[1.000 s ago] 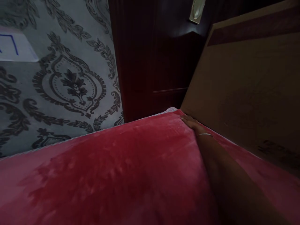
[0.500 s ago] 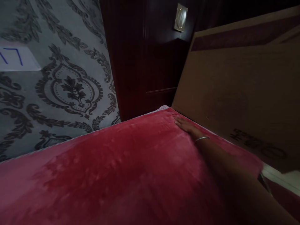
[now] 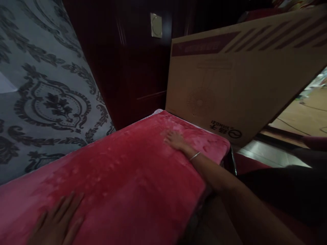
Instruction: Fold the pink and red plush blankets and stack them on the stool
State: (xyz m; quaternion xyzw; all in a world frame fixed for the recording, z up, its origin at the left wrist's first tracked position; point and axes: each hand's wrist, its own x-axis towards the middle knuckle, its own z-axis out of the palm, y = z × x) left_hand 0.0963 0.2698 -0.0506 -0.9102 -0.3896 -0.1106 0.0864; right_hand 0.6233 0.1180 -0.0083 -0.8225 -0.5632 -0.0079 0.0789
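A plush red and pink cover is spread over a flat, bed-like surface that runs to the far corner. Flat on it, near the far right part, lies my right hand, fingers stretched out, a thin silver bangle on its wrist. At the bottom left my left hand rests on the same cover with its fingers spread. Neither hand grips anything. A pale edge of cloth peeks out at the cover's far corner.
Grey patterned wallpaper borders the cover on the left. Behind stands a dark red wooden panel with a square plate. A large cardboard box leans along the far right side. Beyond it, a cable lies on the floor.
My left hand has come into view at the bottom left. My right hand has drawn back from the far corner across the cover. The view has turned right, showing more of the box and floor.
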